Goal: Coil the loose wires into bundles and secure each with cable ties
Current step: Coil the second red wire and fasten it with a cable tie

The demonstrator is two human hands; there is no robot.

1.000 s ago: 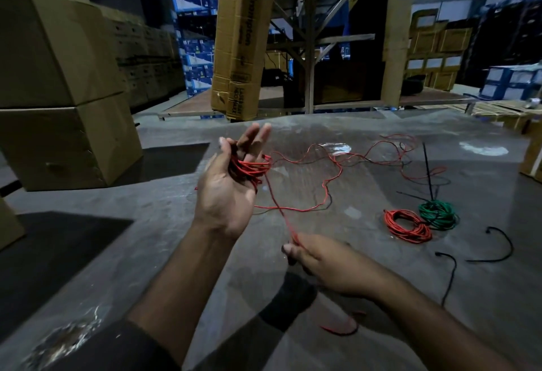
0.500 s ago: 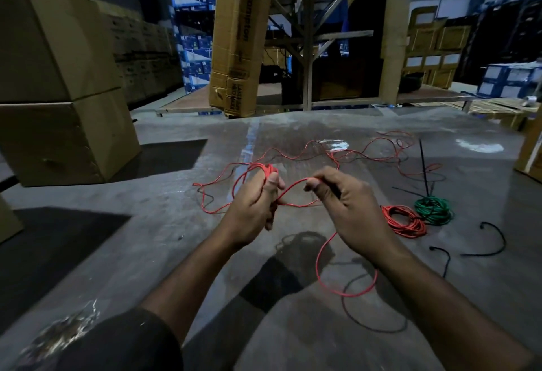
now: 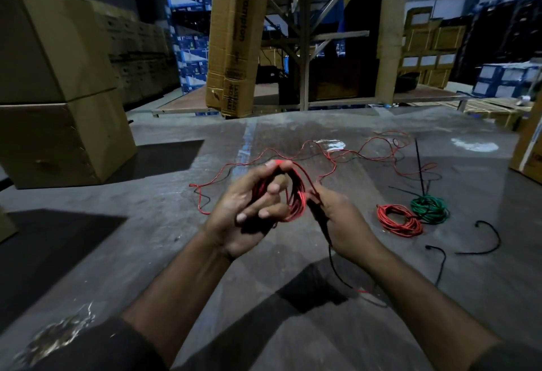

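Observation:
My left hand (image 3: 246, 212) holds a coil of red wire (image 3: 296, 197) wound in several loops above the grey floor. My right hand (image 3: 340, 221) pinches the same wire just right of the coil, and a tail hangs below it. The loose run of red wire (image 3: 346, 153) trails away across the floor to the far right. A finished red bundle (image 3: 399, 221) and a green bundle (image 3: 429, 209) lie side by side on the right. Black cable ties (image 3: 487, 238) lie near them, one long tie (image 3: 420, 165) beyond the green bundle.
Stacked cardboard boxes (image 3: 55, 83) stand at the left. A tall cardboard carton (image 3: 234, 36) leans on a metal rack (image 3: 305, 42) ahead. More boxes (image 3: 528, 148) sit at the right edge. The grey concrete floor (image 3: 146, 253) spreads around my arms.
My right hand has laid another loop onto the coil and come close against my left hand. The hanging slack below my right hand has shortened.

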